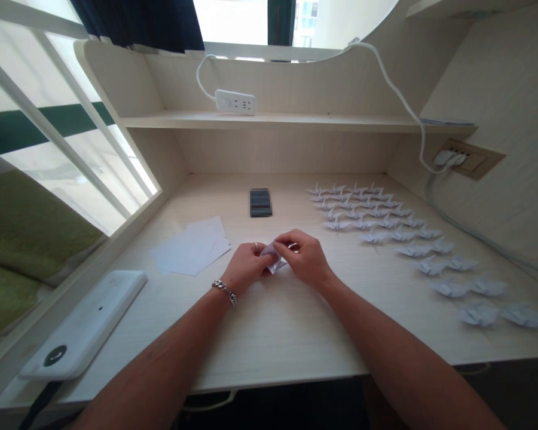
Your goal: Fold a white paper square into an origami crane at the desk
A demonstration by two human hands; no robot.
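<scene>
A small piece of folded white paper (275, 263) is pinched between both hands above the middle of the desk. My left hand (246, 263), with a ring and a chain bracelet, grips its left side, thumb on top. My right hand (305, 258) closes thumb and fingertips on its upper right edge. The fingers cover part of the paper, so its full shape is hidden. Left of the hands lie loose sheets of white paper (192, 245), overlapping. To the right, several folded paper cranes (363, 209) stand in rows.
A dark, blurred-out rectangular object (260, 203) lies beyond the hands. At the desk's left edge rests a long white device (89, 322) with a black cable. A power strip (235, 102) sits on the shelf (287, 122). White cables run down to a wall socket (473, 158) at right.
</scene>
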